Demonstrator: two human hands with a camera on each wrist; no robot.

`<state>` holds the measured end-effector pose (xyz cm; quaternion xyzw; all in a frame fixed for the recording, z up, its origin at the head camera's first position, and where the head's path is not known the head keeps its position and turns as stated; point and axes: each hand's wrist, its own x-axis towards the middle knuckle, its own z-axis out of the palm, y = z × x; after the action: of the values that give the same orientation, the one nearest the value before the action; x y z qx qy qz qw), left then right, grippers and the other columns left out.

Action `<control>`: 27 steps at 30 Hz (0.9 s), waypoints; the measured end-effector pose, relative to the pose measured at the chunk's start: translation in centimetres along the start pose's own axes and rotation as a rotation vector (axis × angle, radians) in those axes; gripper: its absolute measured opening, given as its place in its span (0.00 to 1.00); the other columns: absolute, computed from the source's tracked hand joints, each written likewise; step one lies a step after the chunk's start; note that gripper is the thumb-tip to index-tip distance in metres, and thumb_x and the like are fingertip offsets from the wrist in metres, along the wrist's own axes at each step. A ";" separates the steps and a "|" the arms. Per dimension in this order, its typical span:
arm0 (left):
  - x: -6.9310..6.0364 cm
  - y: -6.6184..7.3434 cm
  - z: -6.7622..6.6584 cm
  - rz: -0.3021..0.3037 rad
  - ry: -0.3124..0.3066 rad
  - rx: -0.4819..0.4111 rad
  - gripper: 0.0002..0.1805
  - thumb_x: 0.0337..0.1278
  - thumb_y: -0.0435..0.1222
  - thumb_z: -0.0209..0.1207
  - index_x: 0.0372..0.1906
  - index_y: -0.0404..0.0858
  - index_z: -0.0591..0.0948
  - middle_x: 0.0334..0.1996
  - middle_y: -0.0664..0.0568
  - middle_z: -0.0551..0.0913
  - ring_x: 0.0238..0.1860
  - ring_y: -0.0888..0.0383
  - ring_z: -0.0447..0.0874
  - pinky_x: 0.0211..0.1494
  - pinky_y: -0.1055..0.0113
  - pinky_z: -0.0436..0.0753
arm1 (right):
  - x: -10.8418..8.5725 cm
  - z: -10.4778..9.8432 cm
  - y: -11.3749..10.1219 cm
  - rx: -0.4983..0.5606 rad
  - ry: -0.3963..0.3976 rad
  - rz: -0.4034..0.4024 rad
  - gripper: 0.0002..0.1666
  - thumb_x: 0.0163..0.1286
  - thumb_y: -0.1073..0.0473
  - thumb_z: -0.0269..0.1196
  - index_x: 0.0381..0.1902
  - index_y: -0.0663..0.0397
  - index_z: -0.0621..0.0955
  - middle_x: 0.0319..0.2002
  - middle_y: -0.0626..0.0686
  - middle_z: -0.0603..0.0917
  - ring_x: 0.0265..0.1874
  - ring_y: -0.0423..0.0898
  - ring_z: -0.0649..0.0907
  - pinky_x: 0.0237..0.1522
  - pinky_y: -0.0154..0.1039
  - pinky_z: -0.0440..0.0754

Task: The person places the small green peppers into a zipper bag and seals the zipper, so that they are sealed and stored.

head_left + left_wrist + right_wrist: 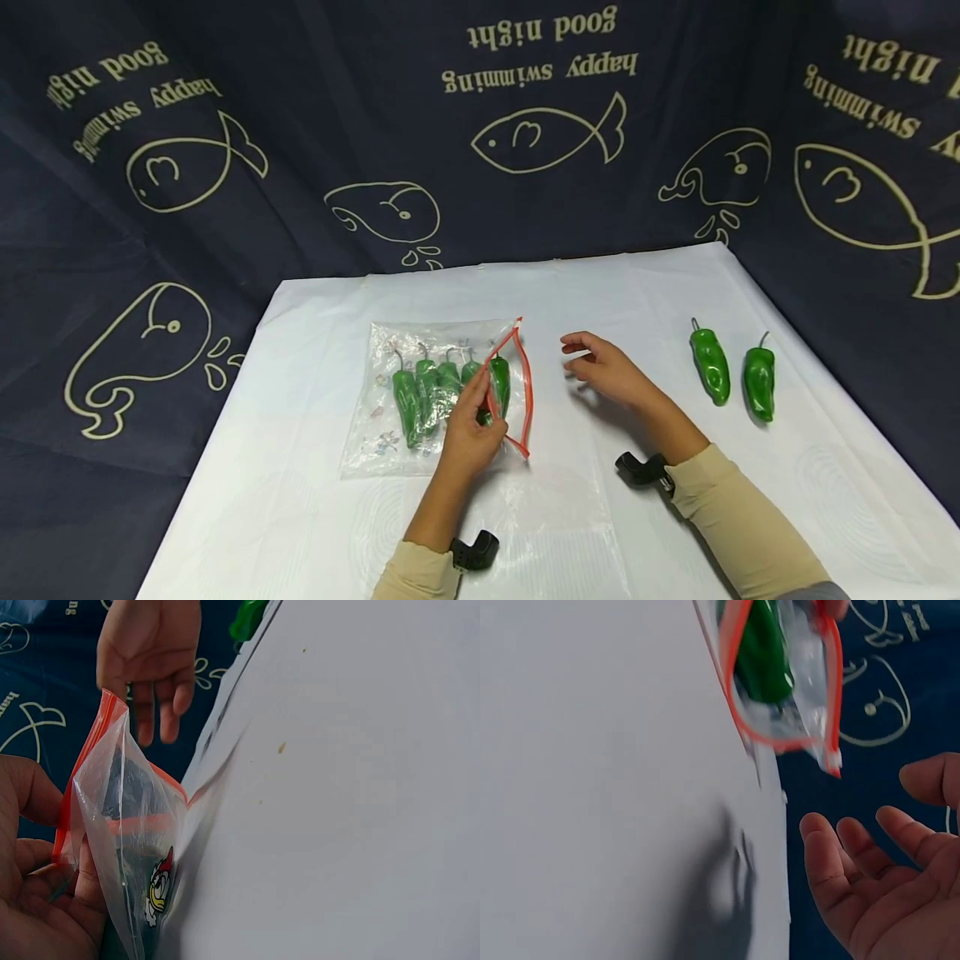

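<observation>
Peppers (427, 392), long and green, lie inside the clear zip bag (365, 446); five show through the plastic, four to the left of the left fingers and one just right of them, inside the mouth. The left hand (471, 429) grasps the bag's opening, its thumb and fingers pinching one side of the red zip strip (529, 392). Right of that grip, the strip's other side bows away, so the mouth gapes; a pale slider (836, 760) sits at the corner beyond the left fingertips. A cartoon print (158, 888) shows on the plastic near the left fingers in the left wrist view.

The right hand (606, 372) hovers apart from the bag, its fingers loosely bent, released and holding nothing, the tips towards the bag's mouth. Well to the right of those fingers, two more green peppers (711, 367) lie side by side, apart from each other, stems pointing away from the person.

Below both sets of fingers spreads a white tablecloth (292, 417). Behind the fingers, beige sleeves (750, 517) and black wrist devices (476, 551) show; far beyond the fingertips hangs a navy curtain (375, 108) with fish and whale outlines.
</observation>
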<state>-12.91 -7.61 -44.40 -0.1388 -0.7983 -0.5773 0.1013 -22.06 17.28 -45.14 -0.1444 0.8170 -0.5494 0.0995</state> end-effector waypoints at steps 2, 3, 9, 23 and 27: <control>0.0 -0.2 0.0 -0.010 -0.005 -0.010 0.41 0.38 0.17 0.54 0.68 0.19 0.64 0.71 0.31 0.63 0.64 0.38 0.70 0.60 0.48 0.74 | -0.2 -0.9 0.1 -0.062 0.010 -0.003 0.28 0.72 0.66 0.56 0.67 0.69 0.68 0.62 0.71 0.72 0.55 0.64 0.78 0.50 0.55 0.80; 0.0 -0.4 0.0 -0.016 -0.009 -0.021 0.41 0.38 0.17 0.53 0.69 0.20 0.64 0.71 0.31 0.62 0.63 0.37 0.70 0.60 0.47 0.74 | -0.3 -1.4 0.3 -0.099 0.018 -0.007 0.28 0.72 0.65 0.57 0.67 0.69 0.68 0.62 0.71 0.73 0.55 0.63 0.78 0.49 0.54 0.80; 0.4 -4.1 0.7 -0.008 0.001 -0.015 0.44 0.38 0.18 0.55 0.72 0.26 0.63 0.73 0.38 0.62 0.62 0.41 0.72 0.59 0.49 0.76 | -0.7 -4.2 1.1 -0.301 0.066 -0.007 0.28 0.72 0.60 0.59 0.67 0.66 0.70 0.63 0.67 0.74 0.56 0.63 0.79 0.55 0.57 0.77; 0.2 -4.9 0.9 -0.021 -0.001 0.000 0.44 0.39 0.21 0.56 0.72 0.29 0.64 0.75 0.47 0.62 0.63 0.50 0.71 0.59 0.61 0.76 | -2.8 -9.9 2.2 -0.571 0.192 0.008 0.33 0.73 0.51 0.59 0.65 0.69 0.70 0.57 0.71 0.75 0.54 0.68 0.77 0.54 0.63 0.73; 0.2 -4.7 0.9 -0.045 -0.009 -0.009 0.44 0.40 0.21 0.55 0.73 0.30 0.63 0.75 0.48 0.60 0.67 0.50 0.67 0.63 0.59 0.74 | -3.5 -10.9 2.5 -0.624 0.240 0.005 0.33 0.72 0.52 0.60 0.65 0.71 0.70 0.56 0.72 0.74 0.53 0.69 0.77 0.52 0.64 0.73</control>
<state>-14.69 -8.13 -48.85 -0.1238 -0.7989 -0.5825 0.0842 -22.66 28.85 -43.29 -0.1001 0.9521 -0.2855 -0.0452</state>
